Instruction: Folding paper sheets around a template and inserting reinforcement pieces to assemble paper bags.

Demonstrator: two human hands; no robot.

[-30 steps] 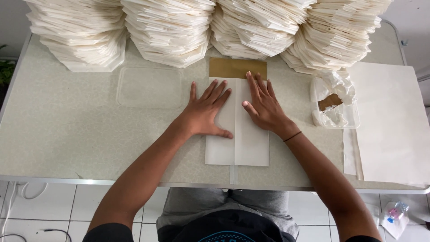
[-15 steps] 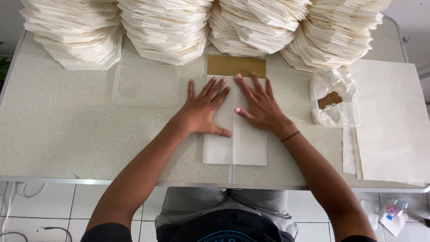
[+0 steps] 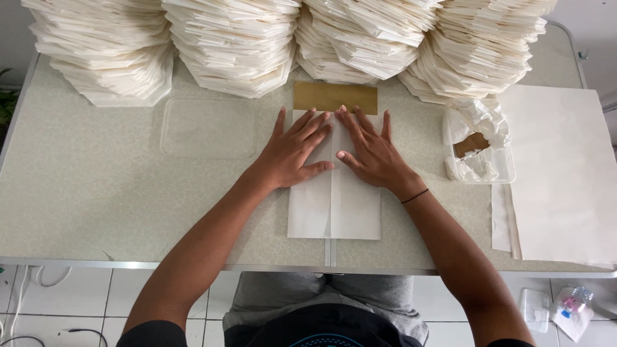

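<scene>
Speckled pale table (image 3: 96,212) (metal-edged) over white tiled floor (image 3: 58,302)

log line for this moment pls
left hand flat on folded white paper | right hand flat on it | brown card at top | table

left hand (image 3: 292,154) flat on folded paper (image 3: 334,205) | right hand (image 3: 371,151) flat beside it | table (image 3: 96,193)

Both hands (image 3: 334,151) slid up the folded paper (image 3: 334,205), closer together
</scene>
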